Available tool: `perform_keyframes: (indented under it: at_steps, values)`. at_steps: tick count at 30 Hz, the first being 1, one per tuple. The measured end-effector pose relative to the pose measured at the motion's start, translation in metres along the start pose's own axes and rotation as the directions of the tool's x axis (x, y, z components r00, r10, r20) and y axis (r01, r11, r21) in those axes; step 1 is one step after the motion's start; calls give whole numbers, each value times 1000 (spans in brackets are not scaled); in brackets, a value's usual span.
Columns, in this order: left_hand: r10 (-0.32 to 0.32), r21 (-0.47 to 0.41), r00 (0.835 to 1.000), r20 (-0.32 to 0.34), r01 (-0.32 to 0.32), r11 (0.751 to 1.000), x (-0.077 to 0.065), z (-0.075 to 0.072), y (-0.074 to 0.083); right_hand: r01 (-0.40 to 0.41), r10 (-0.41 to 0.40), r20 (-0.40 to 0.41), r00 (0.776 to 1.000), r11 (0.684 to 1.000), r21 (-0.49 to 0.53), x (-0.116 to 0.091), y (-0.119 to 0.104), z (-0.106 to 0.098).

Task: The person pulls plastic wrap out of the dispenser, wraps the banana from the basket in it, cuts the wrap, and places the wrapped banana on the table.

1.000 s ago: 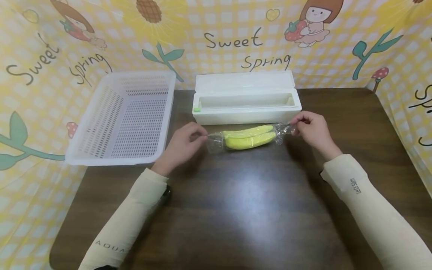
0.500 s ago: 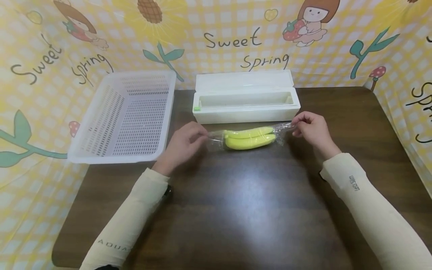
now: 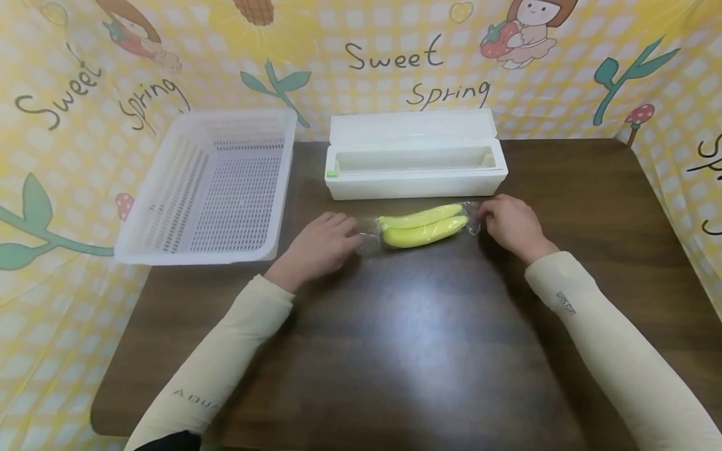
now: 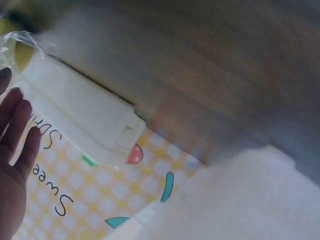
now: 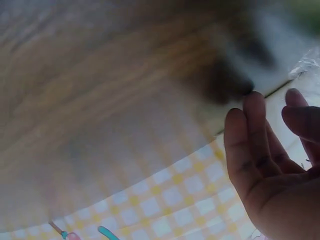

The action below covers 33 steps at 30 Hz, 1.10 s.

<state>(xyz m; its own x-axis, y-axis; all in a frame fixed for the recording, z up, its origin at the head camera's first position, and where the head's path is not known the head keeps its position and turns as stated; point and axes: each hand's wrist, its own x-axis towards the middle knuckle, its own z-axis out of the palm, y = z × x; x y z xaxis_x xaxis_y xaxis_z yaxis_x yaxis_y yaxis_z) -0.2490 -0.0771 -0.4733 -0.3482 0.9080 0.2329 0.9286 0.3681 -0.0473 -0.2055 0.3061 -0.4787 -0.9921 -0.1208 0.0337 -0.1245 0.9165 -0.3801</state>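
Observation:
Two bananas (image 3: 423,227) wrapped in clear plastic film lie on the table in the head view, tilted slightly up to the right. A loose end of film (image 3: 369,243) sticks out on the left, beside the fingertips of my left hand (image 3: 324,247). My right hand (image 3: 514,225) has its fingertips at the twisted right end of the film (image 3: 472,219). In the left wrist view, the fingers of the left hand (image 4: 17,135) are spread and fairly straight. The right wrist view shows the right hand (image 5: 272,175) with loosely bent fingers and film beyond them.
Behind the bananas stands a long white box (image 3: 417,185) with its lid raised and a green tab at its left front. A white perforated basket (image 3: 276,207) sits at the left on the dark wooden table (image 3: 429,351). Checked yellow cloth (image 3: 383,94) hangs around the table.
Both hands have let go of the stretched film ends, and their fingers have loosened. The right hand has shifted slightly inward toward the bananas. The head view has shifted a little.

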Motion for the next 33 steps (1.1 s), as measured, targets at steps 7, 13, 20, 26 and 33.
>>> perform_keyframes:
  at_steps: [7, 13, 20, 26, 33]
  values:
    - [-137, -181, 991, -1, 134, 974, -6, -12, 6, -148, 142, 40, 989, 936, 319, -9, 5, -15]
    - [-280, -244, 960, -2, 271, 931, -19, -26, 12, -188, 253, -113, 961, 896, 402, -18, -4, -33]
    - [-433, -286, 901, 21, 420, 861, 11, -22, 39, 166, -164, -39, 986, 984, 65, -7, -46, -9]
    - [-471, -225, 819, 329, 552, 803, 43, -4, 67, 270, -221, 220, 950, 935, -229, -2, -71, 28]
    - [-541, -254, 760, 361, 638, 727, 45, 0, 79, 332, -269, 206, 941, 853, -403, -5, -82, 47]
